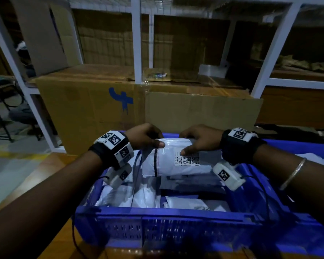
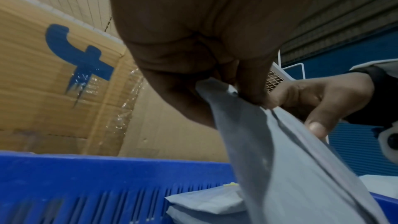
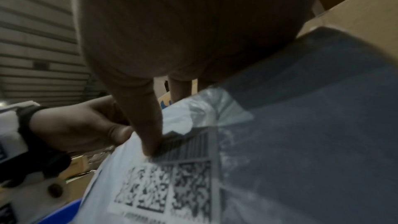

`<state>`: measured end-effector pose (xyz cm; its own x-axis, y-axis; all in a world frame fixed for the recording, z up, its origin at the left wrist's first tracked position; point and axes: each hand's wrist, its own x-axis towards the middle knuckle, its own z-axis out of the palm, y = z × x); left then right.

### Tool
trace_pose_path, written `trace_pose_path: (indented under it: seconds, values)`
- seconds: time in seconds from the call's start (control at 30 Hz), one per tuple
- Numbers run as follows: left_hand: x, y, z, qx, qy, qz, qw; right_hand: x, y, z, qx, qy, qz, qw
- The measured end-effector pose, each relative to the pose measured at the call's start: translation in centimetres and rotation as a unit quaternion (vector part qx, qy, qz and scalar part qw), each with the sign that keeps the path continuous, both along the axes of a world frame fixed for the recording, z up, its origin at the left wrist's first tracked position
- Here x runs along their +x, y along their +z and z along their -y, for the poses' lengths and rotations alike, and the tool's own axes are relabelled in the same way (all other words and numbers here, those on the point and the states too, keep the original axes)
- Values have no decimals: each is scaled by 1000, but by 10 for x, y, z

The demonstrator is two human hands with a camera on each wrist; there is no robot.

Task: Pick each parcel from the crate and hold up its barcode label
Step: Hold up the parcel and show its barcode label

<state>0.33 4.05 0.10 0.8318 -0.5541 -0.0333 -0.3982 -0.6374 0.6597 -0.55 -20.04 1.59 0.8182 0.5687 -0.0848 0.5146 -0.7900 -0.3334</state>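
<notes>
A white parcel [image 1: 176, 161] was held above a blue crate [image 1: 157, 215], its top edge pinched by the left hand [image 1: 144, 136] and the right hand [image 1: 200, 140], thumbs on the near face and fingers curled behind. Its barcode label [image 1: 187, 160] was turned toward the head camera, though the upper strip of bars was partly covered by the right thumb, as was plainer in the right wrist view.

The step would likely be done best if that thumb were shifted off the printed bars, the soft bag were kept taut between the two grips so the label lay flat, and the parcel were raised clear of the crate.

One parcel was held and one crate was seen. At least three more parcels [image 1: 183, 202] were left inside, an exact count being prevented by overlap and dim light. Two large cardboard boxes [image 1: 86, 113] were stood behind.
</notes>
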Motion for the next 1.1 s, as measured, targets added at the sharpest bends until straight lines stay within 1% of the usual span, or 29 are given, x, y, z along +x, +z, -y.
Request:
trace_pose_path:
  seconds: [0.1,0.27,0.33,0.43,0.5,0.57,0.7,0.77,0.87,1.0,1.1]
  values:
    - [1,-7,3,-12,1,-15,1000,1,-10,-3,-12,9,-30,999]
    - [10,-17,-1,-57,41,-35,997,8,-33,9,-41,30,-144,988]
    - [15,-19,0,-75,50,-37,995,11,-41,9,-56,34,-175,982]
    - [23,-22,6,-107,65,-47,991,12,-56,5,-114,46,-204,971]
    - [28,-25,10,-126,72,-48,988,14,-71,3,-156,55,-238,957]
    - [32,-27,12,-139,80,-46,986,15,-84,1,-174,58,-265,947]
    - [35,-30,12,-171,83,-59,980,15,-100,-4,-222,81,-271,933]
    - [38,-34,10,-177,82,-57,979,16,-105,-3,-229,76,-275,931]
    - [43,-40,5,-168,81,-59,981,18,-118,-1,-220,59,-285,931]
    - [44,-46,0,-163,79,-53,982,15,-125,4,-211,42,-318,923]
    - [43,-46,-2,-163,79,-50,982,11,-126,9,-246,53,-332,909]
